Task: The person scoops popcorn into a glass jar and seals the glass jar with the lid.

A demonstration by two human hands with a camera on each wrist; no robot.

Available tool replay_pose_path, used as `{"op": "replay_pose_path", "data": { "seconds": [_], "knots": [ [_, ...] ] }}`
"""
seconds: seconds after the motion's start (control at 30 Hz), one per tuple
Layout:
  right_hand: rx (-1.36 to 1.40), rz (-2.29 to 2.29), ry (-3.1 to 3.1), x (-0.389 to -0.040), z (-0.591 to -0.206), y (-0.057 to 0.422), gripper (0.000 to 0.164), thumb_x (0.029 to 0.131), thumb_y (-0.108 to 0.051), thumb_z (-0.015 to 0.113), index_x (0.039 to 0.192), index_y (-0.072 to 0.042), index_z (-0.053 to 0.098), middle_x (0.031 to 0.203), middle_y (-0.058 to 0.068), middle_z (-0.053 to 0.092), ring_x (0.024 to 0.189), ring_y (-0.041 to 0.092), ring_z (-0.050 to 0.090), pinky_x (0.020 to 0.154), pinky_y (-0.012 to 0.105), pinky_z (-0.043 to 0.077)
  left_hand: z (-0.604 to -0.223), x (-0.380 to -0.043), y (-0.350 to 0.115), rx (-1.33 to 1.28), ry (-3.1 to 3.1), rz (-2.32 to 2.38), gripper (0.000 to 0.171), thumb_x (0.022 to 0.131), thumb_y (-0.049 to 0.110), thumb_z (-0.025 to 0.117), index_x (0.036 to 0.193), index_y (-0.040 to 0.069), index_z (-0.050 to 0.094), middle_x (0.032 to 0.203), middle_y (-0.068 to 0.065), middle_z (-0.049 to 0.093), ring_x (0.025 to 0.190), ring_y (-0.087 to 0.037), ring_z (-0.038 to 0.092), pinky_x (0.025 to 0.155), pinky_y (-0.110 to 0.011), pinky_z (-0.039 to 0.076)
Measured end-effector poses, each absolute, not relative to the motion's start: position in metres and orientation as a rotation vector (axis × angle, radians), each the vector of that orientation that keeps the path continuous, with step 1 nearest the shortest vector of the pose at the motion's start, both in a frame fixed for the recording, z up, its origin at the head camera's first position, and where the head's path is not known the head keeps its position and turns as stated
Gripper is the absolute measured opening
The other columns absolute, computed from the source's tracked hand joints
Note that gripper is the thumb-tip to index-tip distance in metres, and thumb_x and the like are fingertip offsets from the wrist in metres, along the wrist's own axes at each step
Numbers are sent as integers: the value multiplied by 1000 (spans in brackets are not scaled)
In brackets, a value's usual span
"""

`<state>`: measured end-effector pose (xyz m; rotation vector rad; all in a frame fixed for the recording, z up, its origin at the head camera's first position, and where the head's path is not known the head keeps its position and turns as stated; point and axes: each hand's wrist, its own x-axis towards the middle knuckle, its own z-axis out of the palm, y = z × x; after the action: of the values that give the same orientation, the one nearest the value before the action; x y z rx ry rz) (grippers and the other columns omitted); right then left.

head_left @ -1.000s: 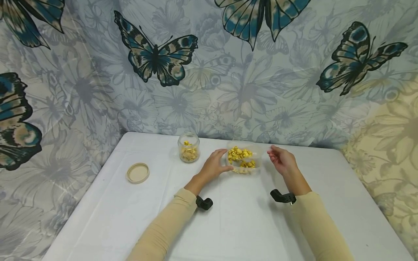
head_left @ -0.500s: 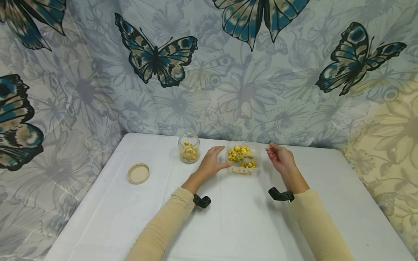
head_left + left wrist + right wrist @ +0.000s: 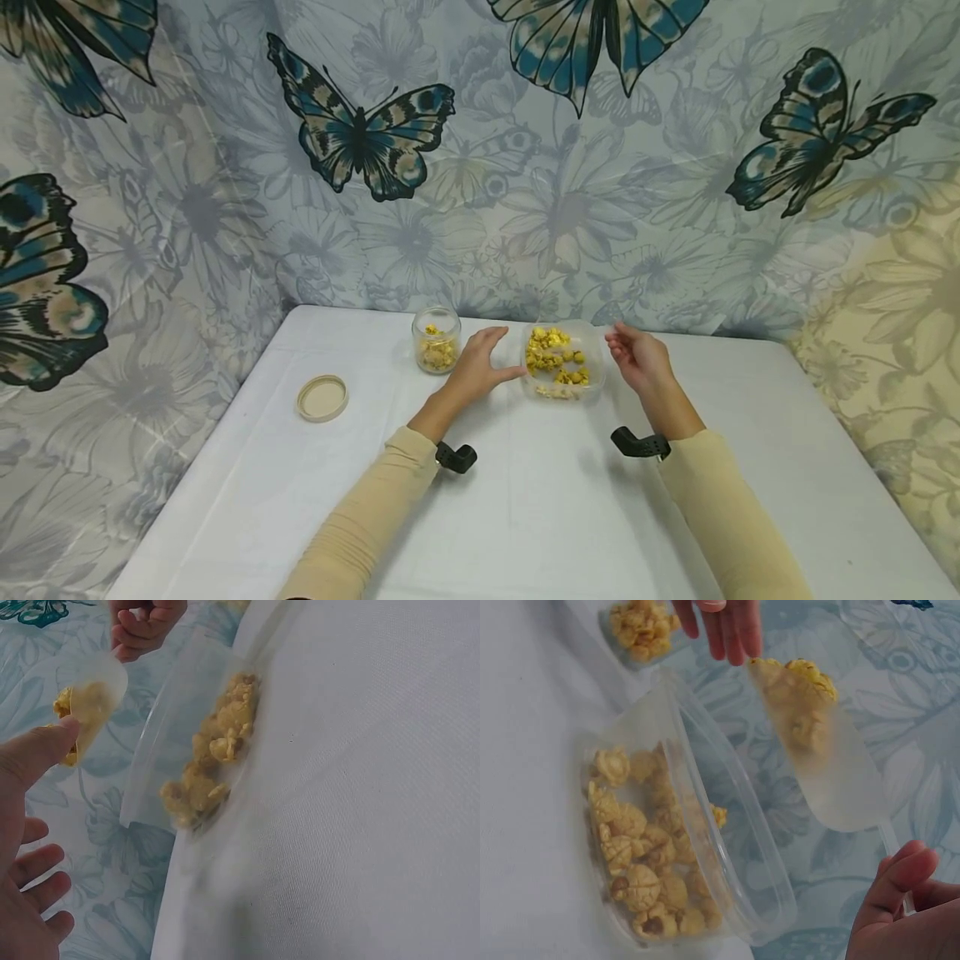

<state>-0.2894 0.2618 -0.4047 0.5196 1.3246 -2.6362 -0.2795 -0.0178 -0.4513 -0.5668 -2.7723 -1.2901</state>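
My right hand (image 3: 641,358) pinches the thin handle of a translucent scoop (image 3: 844,787), which bears yellow popcorn (image 3: 799,705). The scoop is raised over a clear plastic container (image 3: 597,385) and is hard to make out in the head view. More popcorn (image 3: 641,885) lies in the container, on the table. My left hand (image 3: 472,367) is between the container and a glass jar (image 3: 437,357), thumb and fingers spread, holding nothing. In the left wrist view its thumb overlaps the loaded scoop; I cannot tell whether they touch. The jar stands without its lid and is partly filled with popcorn.
A round beige lid (image 3: 322,417) lies on the left of the white-covered table (image 3: 540,517). Behind the jar and container, close to the table's back edge, hangs a butterfly-print cloth (image 3: 480,208).
My left hand has drawn leftward from the container's side toward the jar, its fingers spreading. The right hand has shifted slightly left and up, still holding the scoop.
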Motion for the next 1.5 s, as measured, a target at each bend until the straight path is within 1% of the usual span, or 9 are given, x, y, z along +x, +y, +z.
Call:
{"op": "replay_pose_path", "data": {
  "seconds": [0.27,0.57,0.73,0.97,1.27,1.4,1.5],
  "knots": [
    [500,-2654,1308,-292,-398,253,25,101,-9,49,80,-4,60,62,7,67,52,10,61,49,16,50,-445,-281,-25,-540,-2776,-1256,79,84,39,76,148,9,41,151,-13,39,141,-32,35,115,-49,35],
    [525,-2666,1333,-295,-395,247,20,102,-10,48,86,-4,59,63,6,66,53,10,60,49,15,50,-439,-282,-32,-520,-2760,-1215,81,84,42,75,148,8,40,152,-14,38,141,-33,35,114,-50,36],
    [482,-2663,1336,-296,-394,242,23,102,-10,47,84,-3,60,62,7,66,52,10,60,48,15,49,-436,-281,-36,-507,-2750,-1226,81,83,39,76,148,7,40,152,-13,37,141,-33,35,115,-50,35],
    [438,-2686,1279,-298,-389,235,15,102,-9,47,91,-3,56,62,7,65,51,11,60,48,16,48,-429,-280,-41,-516,-2696,-1233,80,83,37,77,147,5,41,151,-16,38,141,-36,36,112,-52,37],
    [442,-2683,1286,-301,-384,224,21,102,-8,48,85,-4,59,61,7,65,50,11,60,47,15,49,-421,-281,-49,-466,-2697,-1199,80,83,39,77,147,7,41,151,-16,38,142,-35,35,114,-52,36],
    [472,-2678,1309,-303,-384,218,19,101,-8,50,86,-3,60,61,6,65,50,10,59,47,15,48,-421,-281,-53,-442,-2694,-1186,80,83,39,77,147,8,41,152,-15,37,142,-35,34,114,-52,36],
    [480,-2674,1335,-303,-383,213,15,101,-8,50,90,-2,59,61,6,65,51,10,59,48,15,48,-421,-282,-57,-427,-2676,-1168,79,83,39,77,147,9,42,151,-15,39,141,-35,35,114,-52,36]
  ]
}}
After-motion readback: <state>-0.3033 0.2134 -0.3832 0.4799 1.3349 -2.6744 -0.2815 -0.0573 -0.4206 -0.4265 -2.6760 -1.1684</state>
